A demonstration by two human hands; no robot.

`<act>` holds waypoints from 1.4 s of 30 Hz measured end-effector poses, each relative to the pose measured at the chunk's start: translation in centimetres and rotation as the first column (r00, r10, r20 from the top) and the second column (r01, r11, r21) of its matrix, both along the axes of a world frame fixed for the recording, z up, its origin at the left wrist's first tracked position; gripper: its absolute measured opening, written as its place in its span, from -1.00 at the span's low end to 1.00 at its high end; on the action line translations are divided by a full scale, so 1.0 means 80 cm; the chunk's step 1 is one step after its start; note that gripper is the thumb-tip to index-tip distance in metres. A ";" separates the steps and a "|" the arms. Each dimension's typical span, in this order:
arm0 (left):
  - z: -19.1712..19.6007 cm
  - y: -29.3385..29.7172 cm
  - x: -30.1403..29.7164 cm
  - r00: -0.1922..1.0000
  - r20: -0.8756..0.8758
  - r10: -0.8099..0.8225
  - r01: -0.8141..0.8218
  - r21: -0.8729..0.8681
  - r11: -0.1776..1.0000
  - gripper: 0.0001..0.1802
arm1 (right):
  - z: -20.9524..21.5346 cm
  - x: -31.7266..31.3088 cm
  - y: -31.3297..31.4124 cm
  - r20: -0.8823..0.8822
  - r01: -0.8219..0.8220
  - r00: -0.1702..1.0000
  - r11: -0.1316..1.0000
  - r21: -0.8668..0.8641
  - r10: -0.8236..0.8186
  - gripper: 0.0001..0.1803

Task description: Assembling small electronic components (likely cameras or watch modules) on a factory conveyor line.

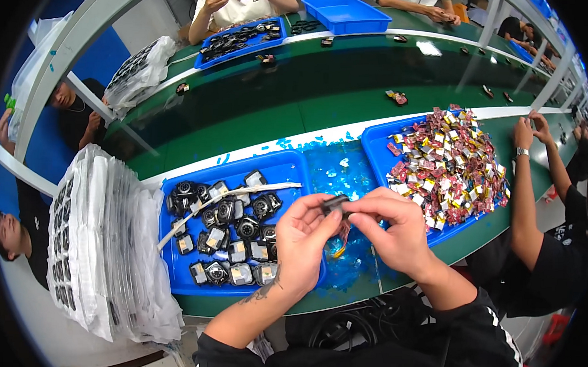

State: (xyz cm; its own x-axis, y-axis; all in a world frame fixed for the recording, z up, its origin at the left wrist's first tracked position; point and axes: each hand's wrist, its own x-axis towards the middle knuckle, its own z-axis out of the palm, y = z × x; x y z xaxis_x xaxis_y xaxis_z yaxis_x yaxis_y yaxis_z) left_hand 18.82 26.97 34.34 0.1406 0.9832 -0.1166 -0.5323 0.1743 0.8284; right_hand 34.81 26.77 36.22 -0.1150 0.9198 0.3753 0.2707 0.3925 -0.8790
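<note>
- A long green work surface [277, 110] stretches under and beyond the landmark, the tray of black cases.
- A tall stack of clear plastic packing trays [124, 248] stands just left of the tray of black cases, near its edge.
- The blue tray of black cases [289, 169] lies on the near strip of the work surface.
- A second blue tray [375, 146] sits to the right of the tray of black cases, heaped with small red, white and yellow parts [449, 167].
- The left hand [301, 239] is at the right side of the tray of black cases, thumb and fingers closed around a small black piece [334, 203].
- The right hand [394, 227], farther right of that tray, pinches the same piece between thumb and forefinger.
- The black piece is just right of the landmark tray, raised between both hands.
- A thin whitish strip [267, 187] lies slantwise across the tray of black cases.
- A red-and-yellow bit [340, 243] shows between the hands, right of that tray; whether it joins the black piece I cannot tell.
</note>
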 end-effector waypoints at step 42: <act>0.001 -0.004 -0.002 0.988 -0.080 0.136 -0.079 0.495 0.865 -0.65 | -0.006 -0.005 -0.020 -0.452 -0.311 0.891 0.797 -0.518 0.054 -0.71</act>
